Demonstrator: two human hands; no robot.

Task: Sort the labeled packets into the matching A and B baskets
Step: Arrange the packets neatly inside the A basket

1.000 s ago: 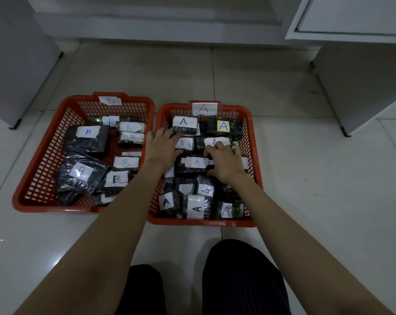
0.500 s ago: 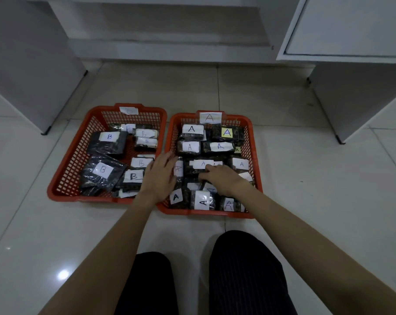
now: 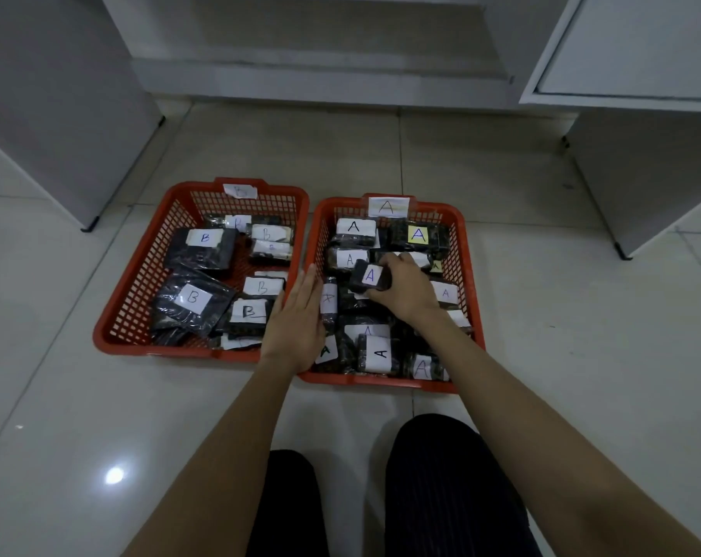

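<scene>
Both baskets look pretty much sorted by now, B basket (image 3: 148, 275) on the left and A basket (image 3: 467, 275) touching it on the right, with bare floor (image 3: 582, 315) open all round. Since a second ago the right hand (image 3: 405, 291) has lifted an A packet (image 3: 371, 277) off the pile, grip curled round it over its own basket. The left hand (image 3: 296, 319) lies flat and empty where the two rims meet.

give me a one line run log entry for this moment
right hand grips A packet above A basket | left hand flat, between baskets | B basket holds B packets
</scene>
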